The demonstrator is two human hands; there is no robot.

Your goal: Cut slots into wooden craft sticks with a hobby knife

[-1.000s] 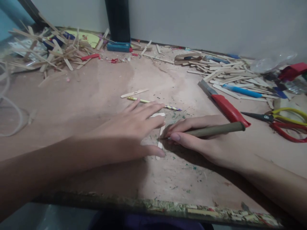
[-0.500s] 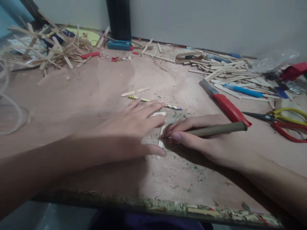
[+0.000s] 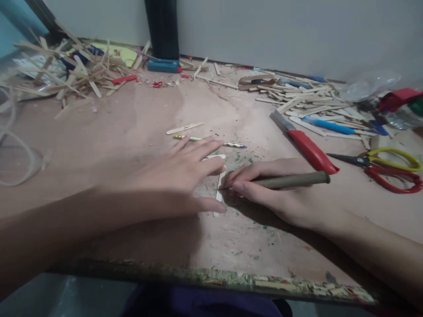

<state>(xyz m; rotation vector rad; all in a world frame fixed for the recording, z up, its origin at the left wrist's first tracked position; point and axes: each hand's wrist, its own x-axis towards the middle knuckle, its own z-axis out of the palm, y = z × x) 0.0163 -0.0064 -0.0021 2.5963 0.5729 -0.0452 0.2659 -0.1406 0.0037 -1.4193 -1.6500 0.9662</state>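
My left hand (image 3: 178, 176) lies flat with fingers spread, pressing pale craft sticks (image 3: 219, 193) onto the brown worktop (image 3: 132, 123). Only the ends of the sticks show past my fingers. My right hand (image 3: 264, 185) pinches a brown-handled tool (image 3: 291, 180) like a pen, its tip resting on the upright stick right beside my left fingertips. A thin striped pencil (image 3: 208, 141) lies just beyond my left fingers, with one loose craft stick (image 3: 184, 128) behind it.
A red-handled knife (image 3: 306, 146) and red-and-yellow scissors (image 3: 386, 167) lie right of my right hand. Heaps of craft sticks sit at back left (image 3: 66, 70) and back right (image 3: 304, 99), with a blue pen (image 3: 327, 125). A dark post (image 3: 162, 28) stands against the wall.
None in the hands or sticks; only the camera view has shifted slightly.
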